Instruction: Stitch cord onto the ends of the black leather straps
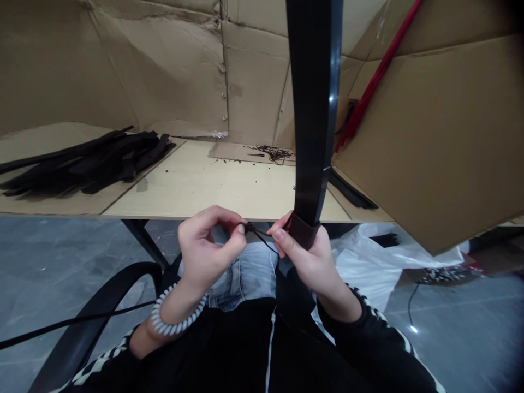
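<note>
My left hand (213, 245) pinches a dark cord (262, 236) between thumb and fingertips, at what looks like a small knot. The cord runs right to my right hand (307, 259), whose thumb and finger pinch it near the brown wrap. That same hand grips the dark brown, leather-like wrap (303, 232) around the lower end of a long, flat, slightly curved black bar (313, 120). The bar stands nearly upright and runs out of view at the top. Both hands are in front of the table edge, above my lap.
Dark strips (90, 161) lie piled on the table (196, 188) at the left. Tangled dark cords (276, 154) lie at the back. Cardboard (164, 71) lines the back, and a large panel (442, 142) leans at right with a red strip (380, 71). White plastic (364, 267) hangs below.
</note>
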The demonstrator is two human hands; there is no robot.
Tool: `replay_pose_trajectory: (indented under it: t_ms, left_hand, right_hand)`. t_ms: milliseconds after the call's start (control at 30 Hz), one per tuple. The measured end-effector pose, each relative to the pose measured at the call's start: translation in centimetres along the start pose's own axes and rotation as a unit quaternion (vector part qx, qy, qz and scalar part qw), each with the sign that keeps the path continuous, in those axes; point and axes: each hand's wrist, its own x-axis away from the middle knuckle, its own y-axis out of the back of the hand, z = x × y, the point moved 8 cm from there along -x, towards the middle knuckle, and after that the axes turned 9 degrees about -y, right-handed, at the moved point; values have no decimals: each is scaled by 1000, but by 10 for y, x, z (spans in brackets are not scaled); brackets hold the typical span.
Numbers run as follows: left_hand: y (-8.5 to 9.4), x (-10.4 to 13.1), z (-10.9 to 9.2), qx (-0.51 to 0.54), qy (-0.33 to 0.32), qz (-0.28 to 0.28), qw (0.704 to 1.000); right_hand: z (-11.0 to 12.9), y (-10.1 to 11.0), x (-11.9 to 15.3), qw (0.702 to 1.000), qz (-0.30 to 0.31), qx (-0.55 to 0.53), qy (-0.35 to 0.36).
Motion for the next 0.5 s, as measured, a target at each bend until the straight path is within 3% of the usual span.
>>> replay_pose_trajectory:
  t_ms: [167, 500]
  left_hand:
    - [-9, 0, -1, 44, 20, 44, 998]
    - [-18, -1, -8, 34, 15, 74, 997]
  right_hand:
    - [7, 3, -2, 1000, -21, 7, 21]
    - [-5, 1, -2, 999, -18, 30, -37]
